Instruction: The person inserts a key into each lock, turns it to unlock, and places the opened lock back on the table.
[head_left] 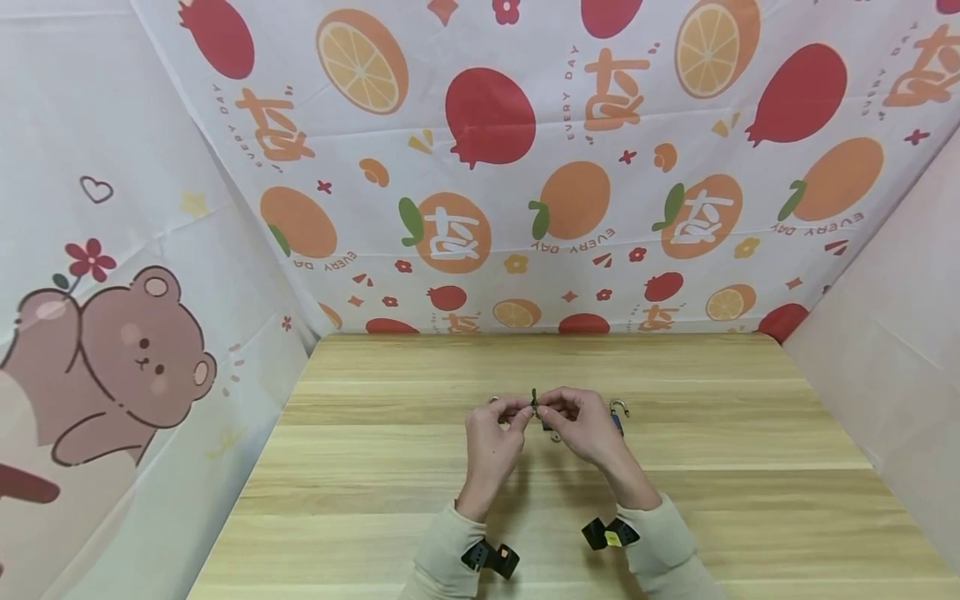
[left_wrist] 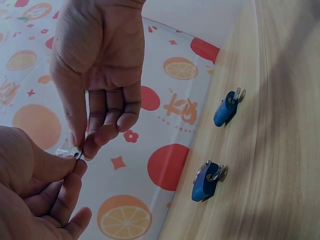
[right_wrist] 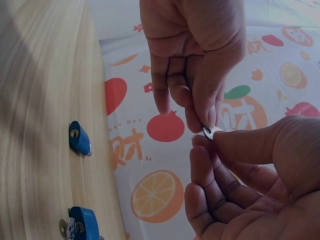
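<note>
My left hand (head_left: 495, 440) and right hand (head_left: 588, 425) meet above the table, fingertips nearly touching. Between them both thumbs and forefingers pinch a small metal piece (right_wrist: 208, 132) with a round hole, resembling a key's head; in the head view a dark end (head_left: 534, 395) pokes up. The fingertips hide most of it. Behind the hands lie blue padlocks: one padlock (head_left: 617, 422) has its shackle raised, and another (head_left: 551, 427) is partly covered by my right hand. The left wrist view shows a padlock (left_wrist: 202, 185) with a round metal key head (left_wrist: 223, 173) at its end.
The wooden table (head_left: 375, 467) meets a fruit-printed cloth (head_left: 510, 217) at its back edge. A pale cloth with a bear print (head_left: 135, 350) hangs on the left, and a plain pale one (head_left: 877, 325) on the right. Dark devices (head_left: 491, 558) are strapped at both wrists.
</note>
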